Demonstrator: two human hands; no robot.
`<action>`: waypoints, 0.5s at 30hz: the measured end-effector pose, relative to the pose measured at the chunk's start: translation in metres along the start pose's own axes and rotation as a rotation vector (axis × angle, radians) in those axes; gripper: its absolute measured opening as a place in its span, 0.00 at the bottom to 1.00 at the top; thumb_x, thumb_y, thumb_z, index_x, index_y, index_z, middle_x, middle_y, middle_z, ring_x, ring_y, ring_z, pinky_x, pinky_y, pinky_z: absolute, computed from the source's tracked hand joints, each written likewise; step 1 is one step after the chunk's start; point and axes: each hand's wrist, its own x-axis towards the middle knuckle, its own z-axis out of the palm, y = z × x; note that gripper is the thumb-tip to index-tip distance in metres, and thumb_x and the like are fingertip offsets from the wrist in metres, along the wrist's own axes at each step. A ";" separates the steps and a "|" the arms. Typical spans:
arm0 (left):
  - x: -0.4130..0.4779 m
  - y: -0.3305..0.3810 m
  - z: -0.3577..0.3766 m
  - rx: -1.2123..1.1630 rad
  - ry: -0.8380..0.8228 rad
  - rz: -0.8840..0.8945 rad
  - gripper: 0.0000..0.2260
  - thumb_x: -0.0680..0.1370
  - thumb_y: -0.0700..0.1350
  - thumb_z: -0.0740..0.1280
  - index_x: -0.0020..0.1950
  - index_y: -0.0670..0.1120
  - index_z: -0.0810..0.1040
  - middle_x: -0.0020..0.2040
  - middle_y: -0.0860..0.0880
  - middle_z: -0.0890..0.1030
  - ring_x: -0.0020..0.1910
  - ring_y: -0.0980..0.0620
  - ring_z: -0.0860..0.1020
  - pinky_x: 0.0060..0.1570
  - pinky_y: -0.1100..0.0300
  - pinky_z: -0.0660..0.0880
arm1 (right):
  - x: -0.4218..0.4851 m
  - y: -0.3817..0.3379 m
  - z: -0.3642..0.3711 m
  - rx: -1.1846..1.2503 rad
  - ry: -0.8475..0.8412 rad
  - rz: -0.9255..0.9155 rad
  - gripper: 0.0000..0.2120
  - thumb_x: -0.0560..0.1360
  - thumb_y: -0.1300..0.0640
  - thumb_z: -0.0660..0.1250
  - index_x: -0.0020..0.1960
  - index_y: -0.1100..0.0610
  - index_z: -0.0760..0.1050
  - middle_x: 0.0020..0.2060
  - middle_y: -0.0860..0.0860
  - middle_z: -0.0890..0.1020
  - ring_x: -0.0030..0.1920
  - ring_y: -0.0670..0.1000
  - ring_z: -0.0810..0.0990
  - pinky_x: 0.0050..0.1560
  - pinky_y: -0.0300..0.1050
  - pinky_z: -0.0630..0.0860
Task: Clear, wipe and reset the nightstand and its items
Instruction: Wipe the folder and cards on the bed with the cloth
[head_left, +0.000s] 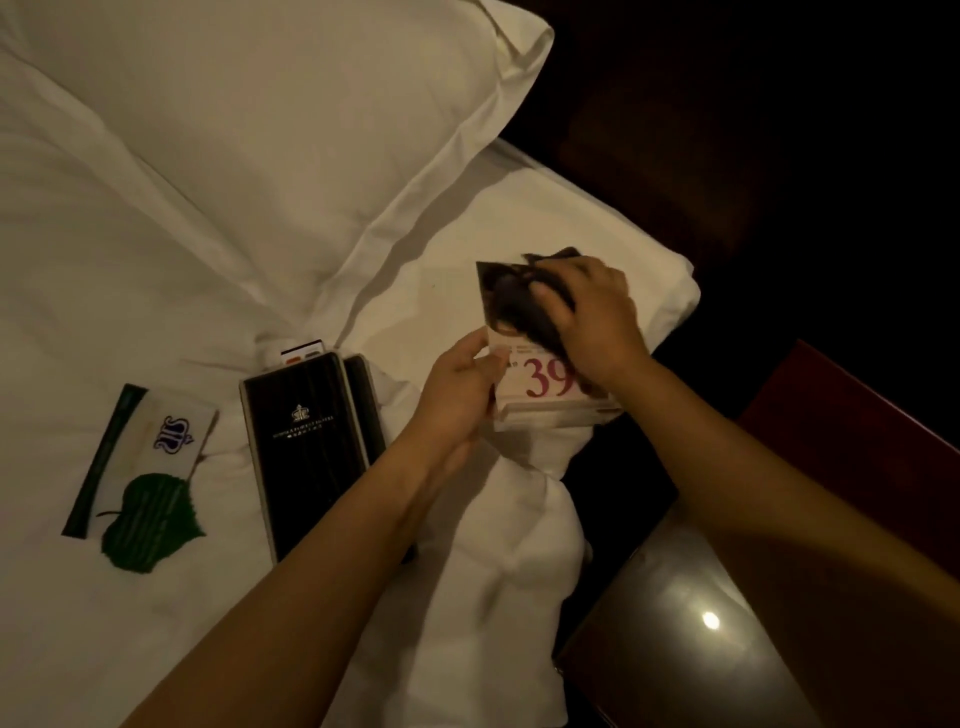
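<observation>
Over the bed's right edge my left hand (462, 384) grips the left side of a printed stand-up card (545, 382) with large red digits. My right hand (592, 317) presses a dark cloth (519, 296) onto the card's upper part. A black folder with a crest (306, 447) lies on the white sheet left of my hands, with a small card (301, 351) sticking out at its top. Farther left lies a card with a green leaf and a purple emblem (145, 483). The nightstand's glossy top (727, 639) shows at the lower right, reflecting a lamp.
A large white pillow (270, 135) fills the upper left. The white sheet (493, 561) bunches and hangs over the bed's edge below the card. A dark red wooden edge (857, 415) runs along the right. The room beyond is dark.
</observation>
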 end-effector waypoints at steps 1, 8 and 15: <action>-0.004 0.000 -0.003 0.009 -0.029 0.009 0.12 0.80 0.38 0.57 0.51 0.48 0.78 0.43 0.47 0.83 0.37 0.55 0.84 0.36 0.63 0.79 | 0.005 0.004 -0.004 0.026 0.002 0.052 0.19 0.79 0.48 0.55 0.68 0.52 0.68 0.66 0.57 0.70 0.66 0.59 0.66 0.65 0.50 0.63; -0.010 0.007 -0.016 -0.046 0.052 0.063 0.14 0.79 0.35 0.57 0.62 0.44 0.74 0.46 0.47 0.82 0.40 0.53 0.82 0.38 0.63 0.80 | -0.022 -0.044 0.010 0.066 -0.002 -0.007 0.21 0.79 0.47 0.54 0.71 0.48 0.62 0.72 0.57 0.61 0.70 0.61 0.60 0.70 0.56 0.61; -0.023 0.010 -0.032 0.028 0.029 0.108 0.17 0.78 0.33 0.59 0.59 0.53 0.72 0.49 0.46 0.81 0.46 0.49 0.80 0.45 0.55 0.78 | -0.051 -0.063 0.026 0.052 0.109 -0.069 0.21 0.78 0.45 0.57 0.70 0.46 0.63 0.72 0.53 0.63 0.68 0.57 0.60 0.68 0.55 0.60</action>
